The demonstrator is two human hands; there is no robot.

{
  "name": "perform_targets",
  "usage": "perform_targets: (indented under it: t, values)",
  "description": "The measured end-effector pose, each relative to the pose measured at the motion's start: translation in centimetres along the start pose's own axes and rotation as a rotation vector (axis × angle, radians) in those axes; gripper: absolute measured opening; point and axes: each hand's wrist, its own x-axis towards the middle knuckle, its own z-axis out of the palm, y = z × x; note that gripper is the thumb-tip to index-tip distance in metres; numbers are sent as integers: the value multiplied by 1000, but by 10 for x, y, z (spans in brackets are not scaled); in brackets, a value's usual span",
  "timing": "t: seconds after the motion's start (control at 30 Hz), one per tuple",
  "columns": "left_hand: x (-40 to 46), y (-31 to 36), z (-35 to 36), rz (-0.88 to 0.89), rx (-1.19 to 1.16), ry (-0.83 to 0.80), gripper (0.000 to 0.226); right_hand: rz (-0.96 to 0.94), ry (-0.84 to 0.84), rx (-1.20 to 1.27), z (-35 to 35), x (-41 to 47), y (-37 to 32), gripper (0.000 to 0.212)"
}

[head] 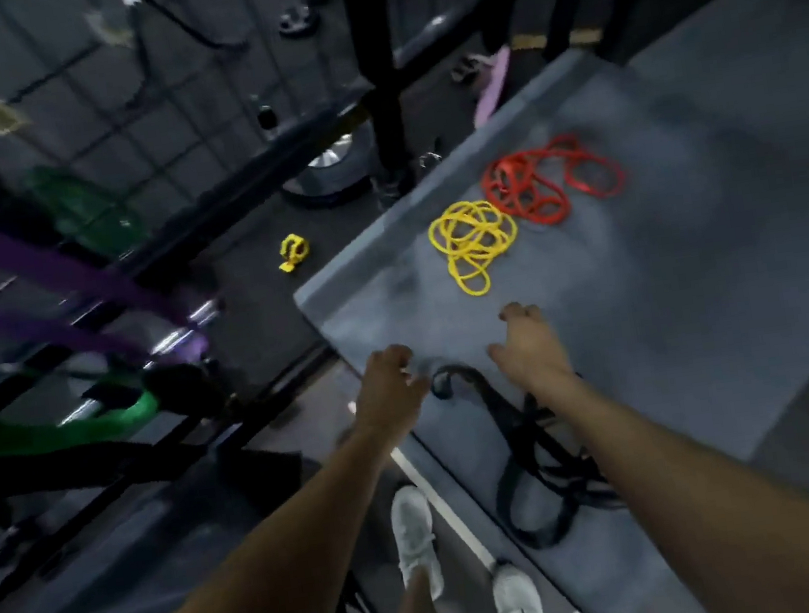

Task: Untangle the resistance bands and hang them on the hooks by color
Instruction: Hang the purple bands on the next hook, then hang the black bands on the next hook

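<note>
Single head-mounted wide-angle view, aimed forward and steeply down from standing height. Tilted frame, edges blurred. Grey floor mat (pixel 697 278) filling centre to 3 o'clock; rack (pixel 377 78) at 12 o'clock; wearer's shoes (pixel 413 526) at 6 o'clock. Near range, both forearms entering from the bottom edge.

I see a grey raised platform (pixel 677 322) on the gym floor. On it lie three tangles: black bands (pixel 529 449) nearest, yellow bands (pixel 473 240) beyond, red bands (pixel 550 179) beside those.
</note>
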Motion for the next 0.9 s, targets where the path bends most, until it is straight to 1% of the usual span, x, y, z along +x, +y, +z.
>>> perform_targets:
  t: [0.13,0.27,0.4,0.5,0.6,0.7,0.77,0.83,0.9]
  values:
    - [31,1,37,88,65,-144,26,174,15,96,14,9,48,47]
    - [57,-11,76,244,298,-295,28,272,32,170,47,8,92,46]
    - [73,-33,113,343,416,-358,32,359,5,193,77,4,126,52]
    - [80,-44,138,428,523,-341,36,372,8,213,97,2,149,51]
    - [86,-54,160,503,674,-293,44,366,5,216,114,1,168,52]
    - [90,-65,176,552,760,-230,45,375,8,202,128,1,183,51]
    - [91,-72,182,584,795,-171,42,370,19,213,136,0,190,53]
    - [92,-75,184,602,844,-116,33,347,31,224,141,-3,195,56]
    - [93,-73,181,566,881,-125,22,323,27,236,144,-6,197,58]
